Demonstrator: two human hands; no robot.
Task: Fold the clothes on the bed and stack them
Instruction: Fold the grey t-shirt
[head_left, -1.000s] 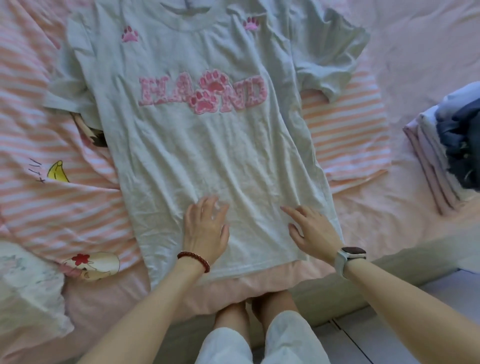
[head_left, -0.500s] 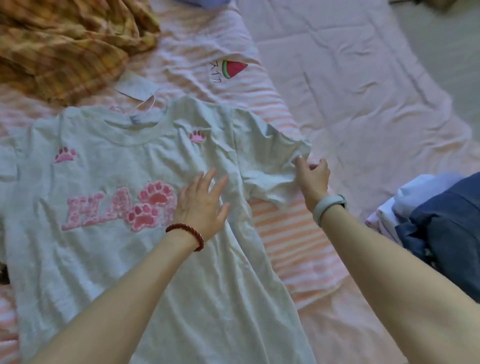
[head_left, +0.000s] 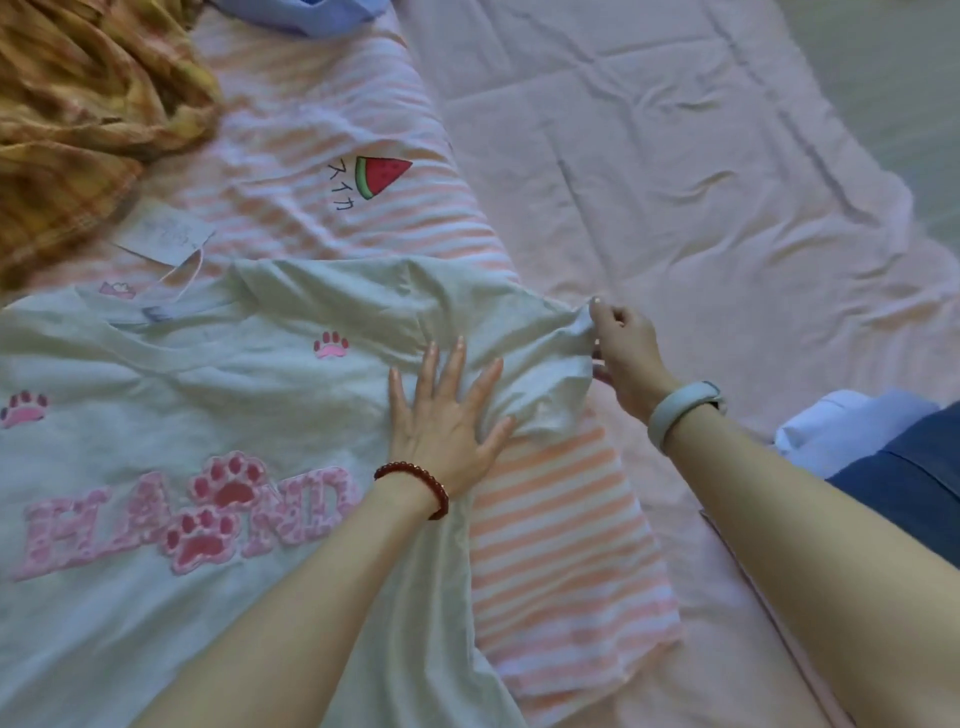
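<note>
Tee: pale green T-shirt lies face up, spread flat across the bed, pink "HAND" lettering w/ paw prints on chest, small paws near the shoulders. Paper tag on a string sits just past the collar.
L hand: your left hand lies palm down on the tee near the sleeve seam, fingers straight and spread, pressing the cloth. Red bead bracelet on that wrist.
R hand: your right hand pinches the hem of the sleeve betw. thumb and fingers, sleeve pulled out sideways, slightly raised off the bed. Pale wristband on that wrist.
Under tee: pink/white striped shirt w/ watermelon print, partly covered by the tee, sticking out at its right edge and above the collar.
Far L corner: crumpled yellow-brown plaid garment.
R edge: stack of clothes, denim on top, white below; touching the tee? No, well apart.
Top edge: bit of light-blue cloth, cropped.
</note>
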